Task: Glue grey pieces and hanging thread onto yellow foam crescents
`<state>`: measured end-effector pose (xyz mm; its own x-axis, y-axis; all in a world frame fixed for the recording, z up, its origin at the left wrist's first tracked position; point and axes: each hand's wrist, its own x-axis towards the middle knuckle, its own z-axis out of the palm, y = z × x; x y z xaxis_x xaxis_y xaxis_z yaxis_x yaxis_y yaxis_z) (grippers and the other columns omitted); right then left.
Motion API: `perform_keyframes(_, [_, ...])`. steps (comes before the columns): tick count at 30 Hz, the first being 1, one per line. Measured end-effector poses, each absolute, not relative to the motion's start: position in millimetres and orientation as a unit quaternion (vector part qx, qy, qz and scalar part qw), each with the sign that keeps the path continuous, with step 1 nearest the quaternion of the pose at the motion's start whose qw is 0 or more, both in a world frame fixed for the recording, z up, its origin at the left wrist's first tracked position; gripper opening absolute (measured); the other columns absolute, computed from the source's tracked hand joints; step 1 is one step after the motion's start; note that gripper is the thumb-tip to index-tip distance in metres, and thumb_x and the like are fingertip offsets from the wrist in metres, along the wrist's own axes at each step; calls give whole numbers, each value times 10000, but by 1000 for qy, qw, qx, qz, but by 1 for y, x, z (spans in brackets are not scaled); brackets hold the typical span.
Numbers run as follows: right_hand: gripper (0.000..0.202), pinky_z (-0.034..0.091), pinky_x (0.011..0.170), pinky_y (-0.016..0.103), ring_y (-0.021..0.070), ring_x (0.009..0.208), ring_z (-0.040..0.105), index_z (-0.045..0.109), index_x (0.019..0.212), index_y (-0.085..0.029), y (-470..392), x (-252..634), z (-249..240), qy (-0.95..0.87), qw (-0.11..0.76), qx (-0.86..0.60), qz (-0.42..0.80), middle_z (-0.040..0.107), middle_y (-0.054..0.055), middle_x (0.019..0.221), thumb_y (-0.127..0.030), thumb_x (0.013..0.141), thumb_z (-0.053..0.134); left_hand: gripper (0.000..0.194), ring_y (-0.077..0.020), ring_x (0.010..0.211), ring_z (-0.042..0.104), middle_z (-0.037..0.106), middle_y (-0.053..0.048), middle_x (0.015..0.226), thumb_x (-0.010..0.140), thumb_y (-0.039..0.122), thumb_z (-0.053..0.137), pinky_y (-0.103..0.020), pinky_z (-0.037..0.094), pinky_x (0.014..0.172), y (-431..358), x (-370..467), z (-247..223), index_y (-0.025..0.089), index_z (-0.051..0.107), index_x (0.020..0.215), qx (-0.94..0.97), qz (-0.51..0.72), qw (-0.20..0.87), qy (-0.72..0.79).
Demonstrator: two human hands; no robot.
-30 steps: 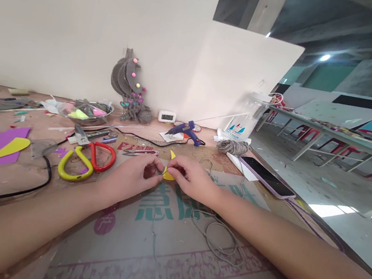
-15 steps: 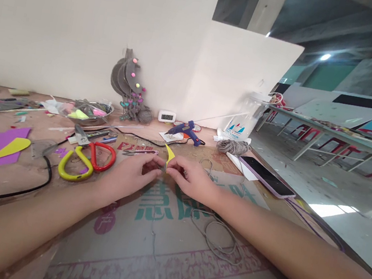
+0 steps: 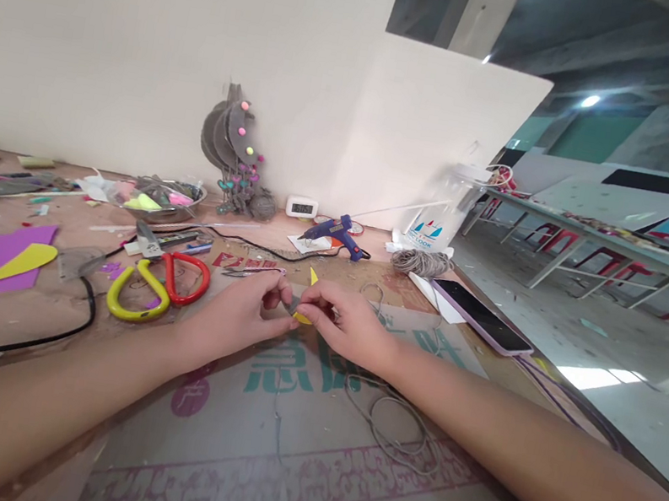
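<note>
Pinching small yellow foam piece (image 3: 303,314) between both grips, my left hand (image 3: 240,316) and right hand (image 3: 343,320) fingertips closed on it, just above the table (image 3: 288,448). Loose cord (image 3: 393,418) beside right wrist; yellow and red scissors (image 3: 158,285) left of it.

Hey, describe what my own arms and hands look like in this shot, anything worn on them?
Both forearms are bare from the bottom edge of the view to the wrists: no sleeves show. The left hand and right hand wear no gloves, and no watch, bracelet or ring can be seen. The fingers are uncovered.
</note>
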<state>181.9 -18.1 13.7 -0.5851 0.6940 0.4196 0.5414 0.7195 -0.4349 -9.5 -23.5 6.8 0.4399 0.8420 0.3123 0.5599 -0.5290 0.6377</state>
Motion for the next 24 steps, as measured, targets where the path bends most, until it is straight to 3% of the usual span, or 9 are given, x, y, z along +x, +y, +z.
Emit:
perform_keyframes(6, [168, 388, 745, 276, 160, 854, 520, 501, 869, -186, -17, 182, 15, -883, 294, -356, 89, 573, 70, 945, -266, 912, 359, 154, -104, 590, 398, 426, 53, 662, 724, 291, 561, -225, 303, 539, -25, -9, 7, 200, 453, 786, 817, 317, 230, 423])
perform_keyframes(12, [168, 380, 669, 245, 145, 747, 548, 480, 924, -193, -12, 183, 9, -863, 248, -426, 110, 595, 35, 827, -289, 920, 341, 119, -99, 598, 399, 425, 56, 660, 747, 270, 547, -219, 311, 549, -26, -10, 9, 199, 458, 781, 815, 322, 236, 419])
perform_keyframes(24, [163, 360, 636, 231, 123, 689, 495, 467, 866, -183, -13, 183, 12, -871, 258, -396, 133, 545, 14, 768, -276, 916, 343, 188, -104, 599, 417, 453, 49, 670, 734, 344, 577, -223, 318, 542, -24, -10, 8, 195, 468, 769, 815, 313, 234, 427])
